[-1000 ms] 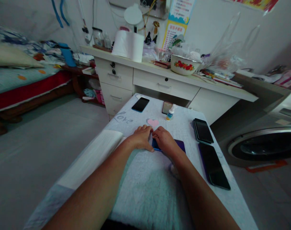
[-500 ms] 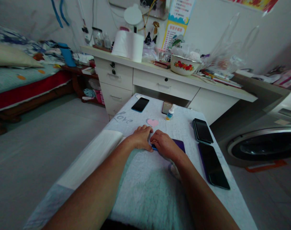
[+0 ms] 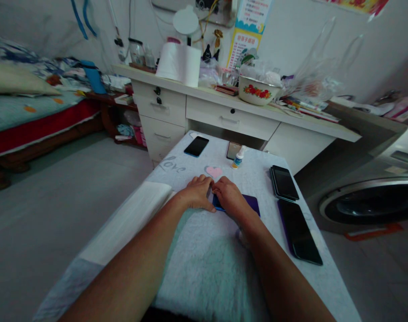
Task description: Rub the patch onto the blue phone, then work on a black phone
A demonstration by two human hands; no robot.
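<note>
Cloth-covered desk (image 3: 204,255) between bed (image 3: 43,114) and washer (image 3: 367,152). Left hand (image 3: 200,193) loosely spread at blue-purple phone (image 3: 252,203); right hand (image 3: 228,193) curled above it (grip hidden, can't tell contents).

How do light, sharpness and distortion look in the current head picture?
Head view, overall: dim, with no strong glare on the large dark phone; head view, edges: the washing machine leans and stretches, bedding looks smeared; head view, centre: left hand and right hand read clearly in outline, but fine detail near the blue-purple phone is soft.

2 arms (image 3: 133,252) fwd; L hand (image 3: 197,193) beside R hand (image 3: 228,196), both curved.
</note>
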